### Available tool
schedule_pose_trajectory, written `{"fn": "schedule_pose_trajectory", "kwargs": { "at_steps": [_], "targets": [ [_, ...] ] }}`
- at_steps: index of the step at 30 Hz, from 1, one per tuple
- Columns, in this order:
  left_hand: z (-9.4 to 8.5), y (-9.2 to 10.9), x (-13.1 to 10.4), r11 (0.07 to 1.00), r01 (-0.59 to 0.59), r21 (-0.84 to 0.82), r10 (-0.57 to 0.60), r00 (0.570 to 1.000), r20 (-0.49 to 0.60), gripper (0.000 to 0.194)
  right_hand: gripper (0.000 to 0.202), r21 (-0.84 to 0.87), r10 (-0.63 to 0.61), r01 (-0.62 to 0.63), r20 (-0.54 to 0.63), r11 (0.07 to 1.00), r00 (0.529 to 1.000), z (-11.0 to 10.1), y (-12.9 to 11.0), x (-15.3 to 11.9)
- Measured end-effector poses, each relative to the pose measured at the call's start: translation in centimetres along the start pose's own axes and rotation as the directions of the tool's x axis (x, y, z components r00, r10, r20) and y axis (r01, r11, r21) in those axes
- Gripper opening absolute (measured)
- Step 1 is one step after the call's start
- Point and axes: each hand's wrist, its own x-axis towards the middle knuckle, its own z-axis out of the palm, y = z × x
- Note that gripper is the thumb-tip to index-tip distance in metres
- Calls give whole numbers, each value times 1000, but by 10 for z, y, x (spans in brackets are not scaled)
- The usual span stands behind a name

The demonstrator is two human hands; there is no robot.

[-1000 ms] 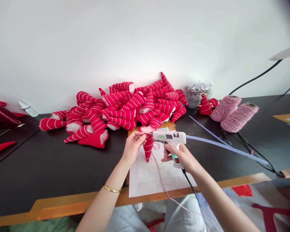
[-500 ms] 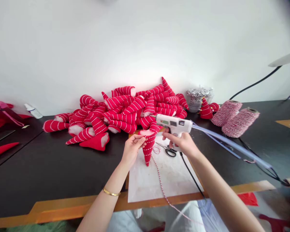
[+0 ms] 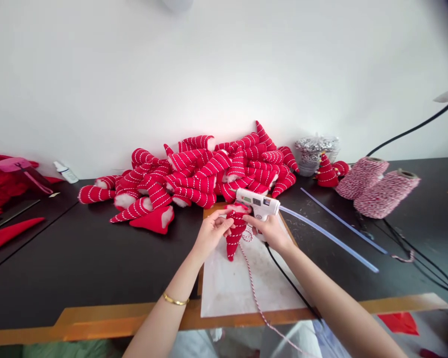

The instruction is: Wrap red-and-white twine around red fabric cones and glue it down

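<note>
A red stuffed felt cone (image 3: pixel 234 238), wound with red-and-white twine, hangs point down over a white sheet (image 3: pixel 224 293). My left hand (image 3: pixel 212 232) pinches its upper left edge, thumb and fingers closed. My right hand (image 3: pixel 272 232) is wrapped round a white hot glue gun (image 3: pixel 257 201) with a clear glue stick (image 3: pixel 328 237) out of its back. Thumb and fingers of this hand reach the cone's right edge, and the gun's nozzle lies just above the cone's wide end. Striped twine (image 3: pixel 252 283) runs from beside the cone down over the table edge.
Several twine-wrapped red cones (image 3: pixel 194 174) lie heaped against the wall. To the right stand two twine spools (image 3: pixel 386 194), a tub of silver tinsel (image 3: pixel 315 149) and small red cone figures (image 3: pixel 326 171). A white bottle (image 3: pixel 65 172) and red cloth (image 3: pixel 7 184) are at left.
My right hand has brought the glue gun in closer, and its fingers now meet the cone's right side. The cone stays in my left hand. The whole view has shifted slightly.
</note>
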Motion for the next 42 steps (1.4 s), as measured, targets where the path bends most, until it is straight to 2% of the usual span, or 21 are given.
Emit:
{"fn": "schedule_pose_trajectory", "kwargs": {
  "at_steps": [6, 9, 11, 13, 16, 19, 21, 25, 30, 42],
  "targets": [
    [-5, 1, 0, 970, -118, 214, 128, 991, -35, 36, 39, 166, 41, -52, 69, 985, 997, 4, 2, -3],
    [-7, 5, -1, 892, -265, 367, 329, 936, -124, 21, 40, 221, 60, -80, 96, 972, 994, 6, -1, -4],
    [-9, 7, -2, 868, -308, 390, 399, 899, -178, 20, 42, 213, 72, -87, 79, 973, 994, 7, -3, -5],
    [-10, 7, 0, 922, -242, 303, 317, 921, -228, 23, 43, 161, 65, -72, 47, 984, 997, 6, -5, -5],
    [-15, 2, 5, 997, -70, 40, 78, 953, -294, 32, 43, 50, 45, -47, 45, 998, 998, 4, -9, -8],
    [-21, -4, 11, 983, 9, -183, -66, 950, -305, 43, 42, -39, 84, -80, 119, 996, 989, 7, -12, -13],
    [-24, -8, 14, 972, 49, -231, -116, 950, -289, 48, 42, -76, 113, -102, 160, 992, 981, 12, -12, -16],
    [-27, -15, 17, 962, 108, -250, -174, 950, -261, 51, 46, -75, 120, -109, 156, 991, 980, 20, -5, -17],
    [-30, -20, 19, 957, 141, -253, -206, 945, -253, 47, 45, -54, 130, -123, 153, 991, 980, 20, 0, -15],
    [-28, -17, 16, 952, 190, -241, -252, 933, -257, 48, 33, -85, 134, -120, 188, 989, 973, 18, 24, -12]
  ]
}}
